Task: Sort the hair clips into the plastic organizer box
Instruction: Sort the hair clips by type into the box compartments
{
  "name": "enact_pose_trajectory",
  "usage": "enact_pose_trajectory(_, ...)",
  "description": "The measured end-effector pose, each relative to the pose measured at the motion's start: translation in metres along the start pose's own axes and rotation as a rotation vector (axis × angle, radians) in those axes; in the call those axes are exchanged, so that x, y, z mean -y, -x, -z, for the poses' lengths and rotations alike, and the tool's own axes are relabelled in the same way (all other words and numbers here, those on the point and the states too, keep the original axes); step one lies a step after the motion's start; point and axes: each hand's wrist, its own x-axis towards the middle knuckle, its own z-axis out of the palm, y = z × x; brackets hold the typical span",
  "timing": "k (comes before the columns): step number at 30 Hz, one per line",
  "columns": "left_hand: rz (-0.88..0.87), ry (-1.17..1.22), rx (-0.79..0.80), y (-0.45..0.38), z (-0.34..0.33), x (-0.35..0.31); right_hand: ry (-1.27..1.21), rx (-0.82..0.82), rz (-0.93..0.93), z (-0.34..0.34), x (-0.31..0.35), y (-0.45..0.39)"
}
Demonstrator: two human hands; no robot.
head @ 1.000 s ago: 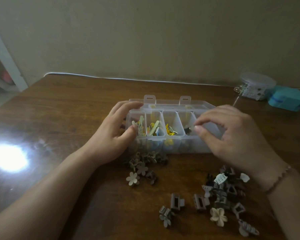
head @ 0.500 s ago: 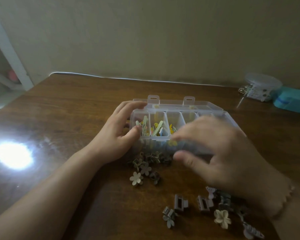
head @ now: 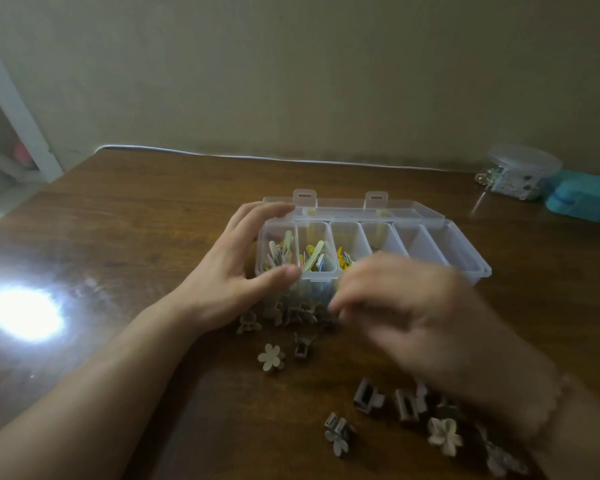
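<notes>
A clear plastic organizer box sits open mid-table, its lid folded back. Its left compartments hold pale, yellow and blue hair clips; the right ones look bare. My left hand grips the box's left end, fingers over the rim and thumb on the front wall. My right hand is blurred, low in front of the box, fingertips curled over the small brown clips piled against the front wall. I cannot tell if it holds one. A cream flower clip and several grey claw clips lie nearer me.
A round clear container and a teal box stand at the table's far right. A white cable runs along the wall edge. A bright light glare reflects off the wood at left.
My right hand left the box's fourth compartment, swung down and left, and now hovers over the clip pile by the front wall. My left hand kept its grip on the box.
</notes>
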Motion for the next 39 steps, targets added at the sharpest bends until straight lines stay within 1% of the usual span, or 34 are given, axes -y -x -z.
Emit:
enact_pose_trajectory(1, 0.005, -0.001, 0.015, 0.0, 0.0, 0.0, 0.017, -0.173, -0.031, 0.007, -0.004, -0.002)
enact_pose_trajectory(2, 0.002, -0.009, 0.02, 0.0, 0.0, 0.0, 0.073, -0.312, -0.066, 0.012, -0.01, -0.003)
enact_pose_trajectory(3, -0.007, -0.016, 0.019, -0.001, 0.0, 0.0, 0.127, -0.391, -0.116, 0.014, -0.017, -0.003)
enact_pose_trajectory(4, -0.017, -0.013, 0.015, -0.001, 0.0, 0.0, 0.166, -0.4, -0.174, 0.013, -0.024, -0.003)
enact_pose_trajectory(5, -0.027, -0.002, 0.011, -0.001, -0.001, 0.0, 0.182, -0.358, -0.229, 0.011, -0.03, -0.002)
enact_pose_trajectory(6, -0.035, 0.007, 0.007, -0.001, -0.001, 0.0, 0.194, -0.31, -0.266, 0.008, -0.033, -0.001)
enact_pose_trajectory(7, -0.039, 0.013, 0.003, -0.001, 0.0, 0.001, 0.22, -0.307, -0.273, 0.005, -0.035, 0.0)
enact_pose_trajectory(9, -0.04, 0.025, 0.005, -0.001, 0.0, 0.001, 0.296, -0.387, -0.174, 0.004, -0.027, -0.001)
enact_pose_trajectory(10, -0.041, 0.029, 0.006, -0.001, -0.001, 0.001, 0.3, -0.375, -0.105, 0.003, -0.017, -0.004)
enact_pose_trajectory(11, -0.046, 0.027, 0.005, -0.001, -0.001, 0.001, 0.275, -0.287, -0.045, 0.0, -0.005, -0.006)
enact_pose_trajectory(12, -0.055, 0.019, 0.001, -0.001, -0.002, 0.001, 0.262, -0.143, 0.003, -0.005, 0.005, -0.008)
enact_pose_trajectory(14, -0.068, -0.003, -0.007, -0.001, -0.002, 0.0, 0.377, 0.14, 0.047, -0.02, 0.018, -0.009)
enact_pose_trajectory(15, -0.069, -0.011, -0.007, -0.001, -0.001, 0.001, 0.441, 0.232, 0.057, -0.027, 0.019, -0.008)
enact_pose_trajectory(17, -0.075, -0.014, -0.007, -0.001, 0.001, 0.001, 0.477, 0.309, 0.073, -0.036, 0.016, -0.008)
enact_pose_trajectory(19, -0.078, -0.007, -0.013, 0.001, 0.004, 0.001, 0.449, 0.315, 0.101, -0.038, 0.016, -0.008)
enact_pose_trajectory(20, -0.073, 0.0, -0.012, 0.001, 0.006, 0.001, 0.407, 0.284, 0.105, -0.035, 0.016, -0.008)
enact_pose_trajectory(21, -0.063, 0.008, -0.006, 0.002, 0.009, 0.002, 0.329, 0.213, 0.083, -0.029, 0.016, -0.006)
enact_pose_trajectory(23, -0.035, 0.019, 0.021, 0.003, 0.016, 0.003, 0.153, -0.022, -0.035, -0.011, 0.01, -0.003)
enact_pose_trajectory(24, -0.018, 0.031, 0.034, 0.004, 0.02, 0.004, 0.114, -0.153, -0.101, -0.002, 0.005, -0.004)
enact_pose_trajectory(25, -0.004, 0.046, 0.041, 0.005, 0.023, 0.005, 0.124, -0.252, -0.169, 0.004, -0.001, -0.005)
enact_pose_trajectory(26, 0.0, 0.056, 0.044, 0.005, 0.025, 0.006, 0.151, -0.301, -0.238, 0.008, -0.009, -0.007)
enact_pose_trajectory(27, -0.002, 0.059, 0.045, 0.005, 0.025, 0.006, 0.184, -0.286, -0.299, 0.008, -0.016, -0.009)
enact_pose_trajectory(28, -0.007, 0.054, 0.047, 0.005, 0.024, 0.006, 0.206, -0.228, -0.336, 0.006, -0.021, -0.01)
enact_pose_trajectory(29, -0.011, 0.047, 0.049, 0.005, 0.024, 0.006, 0.215, -0.162, -0.346, 0.003, -0.025, -0.01)
enact_pose_trajectory(30, -0.011, 0.04, 0.051, 0.005, 0.023, 0.005, 0.209, -0.13, -0.337, 0.001, -0.027, -0.009)
enact_pose_trajectory(31, -0.008, 0.031, 0.054, 0.004, 0.024, 0.005, 0.19, -0.144, -0.317, 0.003, -0.027, -0.007)
enact_pose_trajectory(34, 0.011, -0.005, 0.059, 0.006, 0.03, 0.006, 0.171, -0.292, -0.21, 0.015, -0.016, -0.003)
enact_pose_trajectory(35, 0.016, -0.02, 0.058, 0.006, 0.033, 0.007, 0.161, -0.269, -0.148, 0.015, -0.008, -0.004)
enact_pose_trajectory(36, 0.017, -0.04, 0.054, 0.006, 0.035, 0.007, 0.128, -0.183, -0.077, 0.01, 0.003, -0.004)
enact_pose_trajectory(37, 0.013, -0.064, 0.047, 0.007, 0.037, 0.006, 0.112, -0.041, -0.013, 0.001, 0.015, -0.004)
enact_pose_trajectory(38, 0.006, -0.086, 0.037, 0.008, 0.038, 0.006, 0.153, 0.111, 0.049, -0.011, 0.026, -0.006)
enact_pose_trajectory(39, 0.001, -0.099, 0.029, 0.009, 0.039, 0.006, 0.245, 0.242, 0.107, -0.023, 0.035, -0.009)
